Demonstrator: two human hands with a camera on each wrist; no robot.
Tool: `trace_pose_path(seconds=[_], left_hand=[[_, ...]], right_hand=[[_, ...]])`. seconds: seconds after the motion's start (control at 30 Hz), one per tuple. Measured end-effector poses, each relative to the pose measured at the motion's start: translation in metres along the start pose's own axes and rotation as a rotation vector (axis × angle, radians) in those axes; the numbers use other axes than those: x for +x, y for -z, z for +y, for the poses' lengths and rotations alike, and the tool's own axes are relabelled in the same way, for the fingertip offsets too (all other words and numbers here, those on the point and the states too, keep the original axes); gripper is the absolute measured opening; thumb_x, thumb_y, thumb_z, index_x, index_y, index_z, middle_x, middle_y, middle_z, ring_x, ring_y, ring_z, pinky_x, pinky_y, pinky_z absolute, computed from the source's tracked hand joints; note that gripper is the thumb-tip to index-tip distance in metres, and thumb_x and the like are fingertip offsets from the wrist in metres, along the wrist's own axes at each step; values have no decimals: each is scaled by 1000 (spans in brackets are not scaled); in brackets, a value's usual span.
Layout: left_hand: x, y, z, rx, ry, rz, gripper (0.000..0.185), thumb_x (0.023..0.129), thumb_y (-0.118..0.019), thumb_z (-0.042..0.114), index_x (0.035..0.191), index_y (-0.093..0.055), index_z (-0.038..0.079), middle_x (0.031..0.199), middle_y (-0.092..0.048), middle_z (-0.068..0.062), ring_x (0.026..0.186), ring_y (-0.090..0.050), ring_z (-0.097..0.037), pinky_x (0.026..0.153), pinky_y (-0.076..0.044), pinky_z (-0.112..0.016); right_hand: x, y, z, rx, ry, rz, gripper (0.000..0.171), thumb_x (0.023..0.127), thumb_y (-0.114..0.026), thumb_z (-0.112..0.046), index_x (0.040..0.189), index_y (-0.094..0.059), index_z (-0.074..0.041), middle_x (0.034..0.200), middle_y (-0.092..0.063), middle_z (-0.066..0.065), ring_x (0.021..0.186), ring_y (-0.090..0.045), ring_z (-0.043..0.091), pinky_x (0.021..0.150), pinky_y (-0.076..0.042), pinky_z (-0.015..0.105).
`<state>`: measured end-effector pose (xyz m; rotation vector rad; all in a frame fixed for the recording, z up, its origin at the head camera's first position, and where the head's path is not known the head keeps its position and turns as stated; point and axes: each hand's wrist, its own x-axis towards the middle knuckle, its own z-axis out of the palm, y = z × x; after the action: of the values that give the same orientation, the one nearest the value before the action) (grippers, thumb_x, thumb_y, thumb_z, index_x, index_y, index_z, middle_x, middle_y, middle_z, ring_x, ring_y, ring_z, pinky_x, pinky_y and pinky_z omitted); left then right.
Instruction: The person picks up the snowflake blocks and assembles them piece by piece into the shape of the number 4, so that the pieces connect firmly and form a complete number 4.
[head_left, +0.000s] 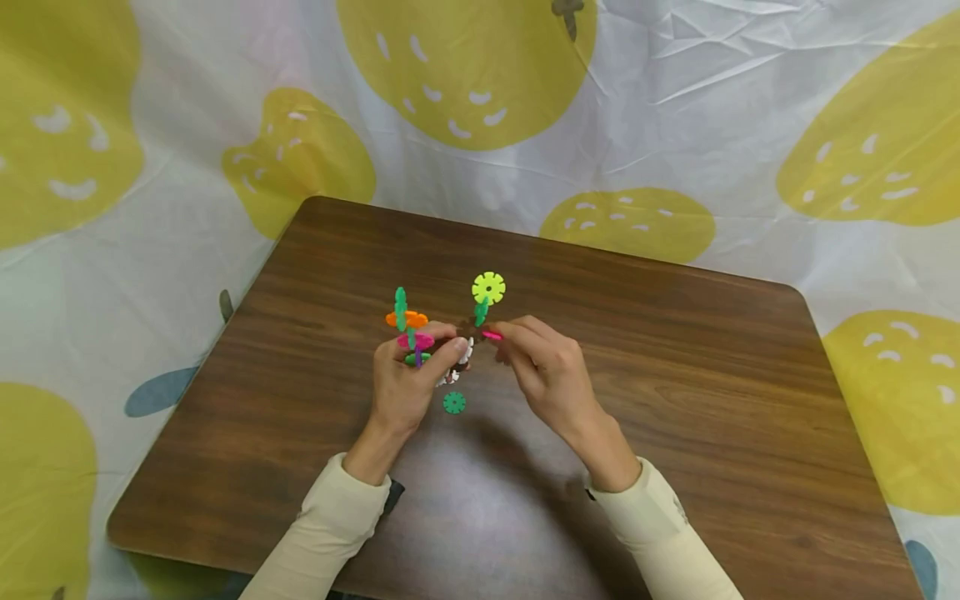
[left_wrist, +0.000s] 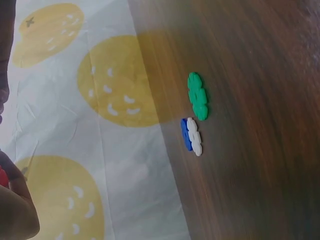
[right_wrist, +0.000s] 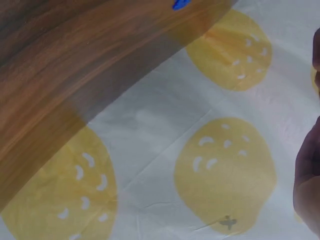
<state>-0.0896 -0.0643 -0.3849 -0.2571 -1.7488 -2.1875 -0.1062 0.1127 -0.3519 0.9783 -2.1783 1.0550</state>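
Note:
In the head view, my left hand (head_left: pixel 405 379) holds a cluster of notched plastic discs, its thumb pressed against white discs (head_left: pixel 467 350). Out of its left side stick an orange disc (head_left: pixel 415 320), a green disc (head_left: pixel 401 308) and a magenta disc (head_left: pixel 422 341). A yellow disc (head_left: pixel 488 288) stands at the far end, above another green disc (head_left: pixel 481 312). My right hand (head_left: pixel 558 367) pinches a pink disc (head_left: pixel 492 335) at the cluster's right side. Fingers hide the middle joints. A darker green disc (head_left: pixel 453 403) shows below the cluster; whether it is attached I cannot tell.
The brown wooden table (head_left: pixel 675 400) stands against a white cloth (head_left: pixel 465 192) printed with yellow fruit. Seen edge-on in the left wrist view are a green disc (left_wrist: pixel 198 96), a blue disc (left_wrist: pixel 186 134) and a white disc (left_wrist: pixel 194 137). A blue piece (right_wrist: pixel 180 4) shows in the right wrist view.

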Motion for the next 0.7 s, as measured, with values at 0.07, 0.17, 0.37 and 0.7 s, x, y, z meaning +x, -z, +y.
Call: trace_pose_path(seconds=[0.07, 0.17, 0.37, 0.7], left_hand=[[0, 0, -1, 13, 3, -2, 15, 77, -73, 12, 88, -69, 1, 77, -69, -2, 59, -63, -22, 51, -53, -29], [0, 0, -1, 0, 22, 2, 17, 77, -73, 12, 89, -69, 1, 77, -69, -3, 58, -64, -21, 51, -54, -30], [-1, -2, 11, -28, 51, 17, 17, 76, -71, 3, 90, -67, -6, 81, -68, -1, 63, -66, -19, 57, -56, -30], [5, -6, 27, 55, -59, 14, 13, 76, -69, -2, 87, -67, -9, 86, -68, -16, 76, -65, -17, 69, -56, -30]], right_hand=[[1, 2, -3, -52, 4, -10, 15, 88, -58, -6, 97, -69, -9, 79, -64, -2, 64, -57, 3, 58, -49, 15], [5, 6, -7, -158, 41, -43, 14, 85, -63, -7, 97, -69, -10, 80, -63, -2, 63, -56, 4, 56, -49, 17], [10, 7, -9, -117, 39, -54, 14, 83, -63, -4, 95, -69, -8, 80, -64, -1, 64, -57, 3, 56, -48, 15], [12, 5, -12, -54, -26, -35, 21, 84, -65, -8, 104, -68, -8, 86, -66, -1, 70, -57, 4, 62, -49, 16]])
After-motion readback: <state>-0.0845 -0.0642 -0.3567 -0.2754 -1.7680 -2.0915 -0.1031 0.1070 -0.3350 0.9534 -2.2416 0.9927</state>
